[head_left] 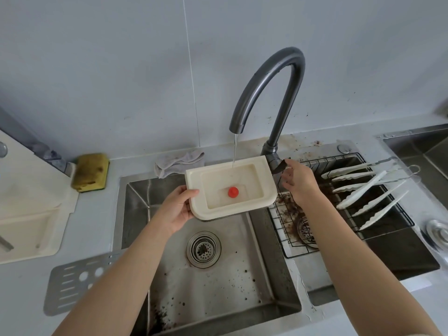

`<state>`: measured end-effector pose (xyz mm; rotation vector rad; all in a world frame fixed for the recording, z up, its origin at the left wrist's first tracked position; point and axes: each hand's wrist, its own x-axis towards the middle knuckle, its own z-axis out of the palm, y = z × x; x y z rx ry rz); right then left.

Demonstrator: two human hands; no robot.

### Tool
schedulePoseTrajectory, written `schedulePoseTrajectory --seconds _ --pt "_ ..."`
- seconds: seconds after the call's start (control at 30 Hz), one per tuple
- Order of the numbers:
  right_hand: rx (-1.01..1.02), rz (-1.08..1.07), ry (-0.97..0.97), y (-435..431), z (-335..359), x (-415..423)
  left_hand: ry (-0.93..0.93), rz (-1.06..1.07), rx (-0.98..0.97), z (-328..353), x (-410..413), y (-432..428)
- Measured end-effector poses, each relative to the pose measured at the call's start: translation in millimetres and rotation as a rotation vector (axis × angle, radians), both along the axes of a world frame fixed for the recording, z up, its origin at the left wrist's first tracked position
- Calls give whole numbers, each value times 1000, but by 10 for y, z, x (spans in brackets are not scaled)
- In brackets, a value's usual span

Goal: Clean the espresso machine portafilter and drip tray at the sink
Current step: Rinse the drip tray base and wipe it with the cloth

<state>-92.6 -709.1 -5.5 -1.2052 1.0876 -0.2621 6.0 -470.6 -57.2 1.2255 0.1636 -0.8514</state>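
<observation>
A cream plastic drip tray (265, 204) with a red float (233, 192) in its basin is held level over the steel sink (264, 275). My left hand (178, 207) grips its left front corner. A thin stream of water falls from the dark curved faucet (278, 76) into the tray's far side. My right hand (299, 181) hovers with fingers apart just right of the tray, beside the faucet's lever (278, 166), touching neither clearly. The metal drip grate (72, 286) lies on the counter at the lower left. No portafilter is in view.
Coffee grounds speckle the sink floor around the drain (203, 249). A wire rack (322, 229) over the right basin holds white tongs (368, 190) and grounds. A yellow sponge (91, 172) and grey cloth (179, 162) lie behind the sink. A cream machine part (29, 214) sits at left.
</observation>
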Motion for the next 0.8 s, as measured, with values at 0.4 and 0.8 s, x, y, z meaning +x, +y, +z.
schedulePoseTrajectory --seconds 0.4,0.8 --pt "90 -26 -203 94 176 119 15 18 13 -55 -29 69" --pt "250 -124 -274 169 204 179 72 52 33 -155 -130 156"
